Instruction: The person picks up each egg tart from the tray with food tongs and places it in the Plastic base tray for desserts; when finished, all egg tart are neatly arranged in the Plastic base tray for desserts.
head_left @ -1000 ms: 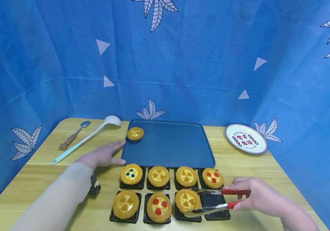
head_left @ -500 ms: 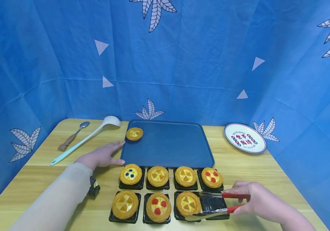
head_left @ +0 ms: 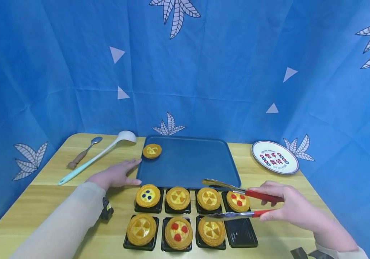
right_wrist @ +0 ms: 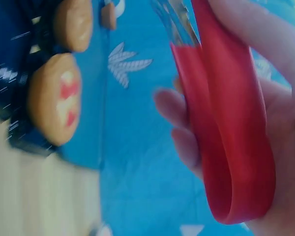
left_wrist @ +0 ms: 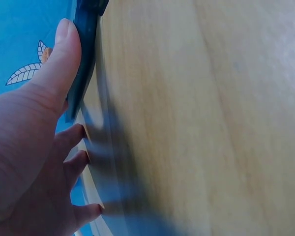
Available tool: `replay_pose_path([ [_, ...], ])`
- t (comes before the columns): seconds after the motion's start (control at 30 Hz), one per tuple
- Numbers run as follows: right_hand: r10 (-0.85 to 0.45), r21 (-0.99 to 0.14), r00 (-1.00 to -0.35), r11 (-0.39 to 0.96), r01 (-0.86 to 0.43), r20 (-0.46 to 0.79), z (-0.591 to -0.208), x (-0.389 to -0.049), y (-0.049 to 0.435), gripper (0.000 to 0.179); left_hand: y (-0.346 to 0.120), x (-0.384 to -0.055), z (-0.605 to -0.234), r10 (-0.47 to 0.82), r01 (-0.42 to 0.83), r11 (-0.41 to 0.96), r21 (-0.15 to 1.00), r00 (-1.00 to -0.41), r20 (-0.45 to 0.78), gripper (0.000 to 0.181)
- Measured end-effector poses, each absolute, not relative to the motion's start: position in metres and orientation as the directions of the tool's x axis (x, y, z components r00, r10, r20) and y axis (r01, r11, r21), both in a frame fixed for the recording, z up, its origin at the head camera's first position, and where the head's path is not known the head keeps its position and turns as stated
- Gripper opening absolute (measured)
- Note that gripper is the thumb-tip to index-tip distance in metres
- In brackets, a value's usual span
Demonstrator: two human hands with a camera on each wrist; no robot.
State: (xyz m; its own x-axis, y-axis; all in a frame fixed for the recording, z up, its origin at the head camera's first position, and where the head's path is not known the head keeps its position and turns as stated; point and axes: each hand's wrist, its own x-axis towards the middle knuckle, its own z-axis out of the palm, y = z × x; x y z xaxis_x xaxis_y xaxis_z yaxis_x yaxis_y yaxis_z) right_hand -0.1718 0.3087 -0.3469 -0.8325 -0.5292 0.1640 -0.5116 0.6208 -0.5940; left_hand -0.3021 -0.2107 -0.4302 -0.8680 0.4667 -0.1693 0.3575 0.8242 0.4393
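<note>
My right hand [head_left: 289,207] grips red-handled tongs [head_left: 264,196] with their arms spread, above the egg tarts. In the right wrist view thumb and fingers wrap the red handles [right_wrist: 236,123]. Nothing is held between the metal tips. Below them lies a front-row tart with orange wedges [head_left: 211,232] in its black plastic case; to its right, another black case [head_left: 241,233] shows its bare bottom. My left hand [head_left: 117,176] rests at the left edge of the blue tray [head_left: 191,163], fingers spread. One wedge-topped tart [head_left: 151,151] sits on the tray's far left.
Two rows of tarts in black cases lie before the tray, including a blue-dotted tart [head_left: 147,196] and a red-dotted tart [head_left: 178,233]. A white ladle [head_left: 100,153] and a spoon [head_left: 84,153] lie left. A printed plate [head_left: 275,157] stands at the back right.
My right hand has lifted the tongs up and away from the front-row tart, which stays in its case; before, the tips were around it. The left hand stays at the tray.
</note>
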Motion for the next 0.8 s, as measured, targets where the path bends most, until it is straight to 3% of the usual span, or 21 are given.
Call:
replay_pose_path([
  [0.13,-0.427,-0.568,-0.886,0.69,-0.448,0.18,-0.334,-0.193,0.285,0.065,-0.211,-0.303,-0.433,0.471,0.364,0.821,0.44,-0.867,-0.162,0.094],
  [0.43,-0.36,-0.589,-0.924,0.723,-0.362,0.126,-0.338,-0.275,0.236,0.069,-0.211,-0.301,-0.432,0.469,0.364,0.821,0.44,-0.869,-0.157,0.094],
  [0.6,-0.366,-0.562,-0.927,0.751,-0.348,0.085,-0.353,-0.311,0.204,0.069,-0.212,-0.302,-0.434,0.47,0.362,0.82,0.444,-0.868,-0.159,0.096],
  [0.8,-0.372,-0.557,-0.928,0.768,-0.317,0.014,-0.363,-0.331,0.167,0.069,-0.214,-0.303,-0.435,0.468,0.362,0.821,0.441,-0.869,-0.158,0.098],
])
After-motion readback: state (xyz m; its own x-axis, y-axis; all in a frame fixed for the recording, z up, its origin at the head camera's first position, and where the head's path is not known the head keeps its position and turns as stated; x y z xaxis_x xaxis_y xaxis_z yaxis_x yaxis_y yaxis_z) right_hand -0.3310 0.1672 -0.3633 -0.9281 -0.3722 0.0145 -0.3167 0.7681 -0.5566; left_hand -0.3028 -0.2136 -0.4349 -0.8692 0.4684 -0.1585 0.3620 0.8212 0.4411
